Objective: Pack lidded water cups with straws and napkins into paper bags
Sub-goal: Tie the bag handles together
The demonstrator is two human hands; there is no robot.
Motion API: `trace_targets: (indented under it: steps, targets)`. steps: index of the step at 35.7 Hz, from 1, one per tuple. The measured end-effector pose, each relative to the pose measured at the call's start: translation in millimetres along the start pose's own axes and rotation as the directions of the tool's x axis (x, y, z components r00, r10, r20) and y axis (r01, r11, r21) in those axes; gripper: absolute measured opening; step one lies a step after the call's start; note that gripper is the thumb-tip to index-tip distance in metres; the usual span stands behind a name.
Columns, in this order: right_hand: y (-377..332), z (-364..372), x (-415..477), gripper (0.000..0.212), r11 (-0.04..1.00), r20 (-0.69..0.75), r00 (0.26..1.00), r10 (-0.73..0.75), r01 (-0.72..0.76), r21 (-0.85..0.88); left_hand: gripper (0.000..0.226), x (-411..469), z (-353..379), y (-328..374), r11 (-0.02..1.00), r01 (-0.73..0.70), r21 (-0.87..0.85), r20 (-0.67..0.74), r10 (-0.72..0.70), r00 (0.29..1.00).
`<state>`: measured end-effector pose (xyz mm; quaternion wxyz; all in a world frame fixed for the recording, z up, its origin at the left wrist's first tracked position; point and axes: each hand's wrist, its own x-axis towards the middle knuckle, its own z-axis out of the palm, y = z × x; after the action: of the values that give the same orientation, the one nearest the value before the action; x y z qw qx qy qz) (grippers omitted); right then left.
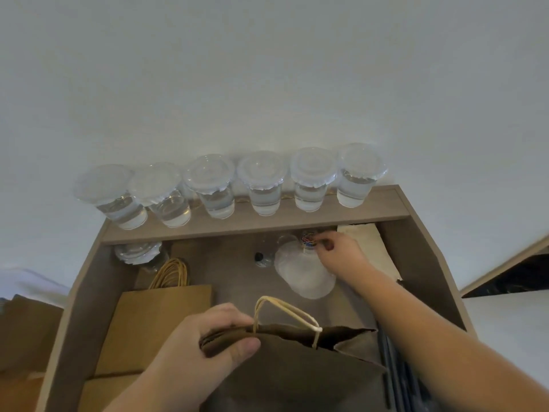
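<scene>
Wooden desk [228,263] against a pale wall [267,69], with a raised shelf [297,223] along its back.

Six lidded water cups [263,185] stand upright in a row on the shelf, close together, each partly filled. A seventh lidded cup [138,254] sits below on the desk surface, far left corner, half under the shelf edge.

Nearest the person, a dark brown paper bag [297,373] stands upright with its mouth nearly closed and its twisted pale handle [285,310] looping up. The left hand [205,340] grips the bag's top edge at its left end, fingers [225,318] curled over the far side, thumb clamped on the near side.

Left of it, flat tan bags [157,322] lie stacked, handles pointing to the back.

The right hand [341,257] reaches to the back of the desk, under the shelf, at a small cluster of coloured bits [309,237]. Its fingers are curled; I cannot tell whether they hold anything.

Just beside that hand: a leaning stack of clear lids [303,275] and a small black-capped bottle [263,258]. Beige napkins [365,233] lie in the back right corner. Dark straws [398,367] lie along the right edge, beside the bag.
</scene>
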<state>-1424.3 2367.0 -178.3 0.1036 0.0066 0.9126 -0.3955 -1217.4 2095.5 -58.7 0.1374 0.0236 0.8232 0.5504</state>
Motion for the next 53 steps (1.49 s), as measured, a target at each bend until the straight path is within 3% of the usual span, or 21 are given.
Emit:
trace_targets:
  steps: [5,15,27,41,49,53]
  targets:
    - [4.9,15.0,40.3,0.027,0.98,-0.027,1.0,0.0,-0.005,-0.197,0.024,-6.1,1.9,0.7,0.999,-0.031,0.007,0.005,0.031,1.0]
    - [3.3,22.8,60.9,0.021,0.895,0.01,0.999,-0.033,0.034,-0.445,0.03,-11.5,0.6,-9.5,0.999,-0.006,-0.04,0.014,0.006,1.0]
    - [5.2,25.0,53.6,0.027,0.948,-0.072,0.995,-0.067,0.041,-0.317,0.03,-11.0,1.3,-12.6,0.998,-0.025,-0.062,0.004,0.025,1.0]
    - [0.3,20.8,49.4,0.03,0.911,-0.04,0.991,-0.125,0.099,-0.399,0.025,-23.1,5.3,-2.7,0.997,-0.011,-0.074,-0.044,0.008,0.999]
    - [-7.5,25.1,50.6,0.019,0.91,-0.035,0.995,-0.097,0.074,-0.408,0.034,-32.4,10.2,-1.3,0.998,-0.013,-0.058,-0.1,0.007,0.995]
    - [-4.4,25.5,51.1,0.015,0.914,-0.056,0.994,-0.093,0.063,-0.401,0.028,-37.5,10.5,1.7,0.999,0.002,-0.037,-0.102,-0.006,0.995]
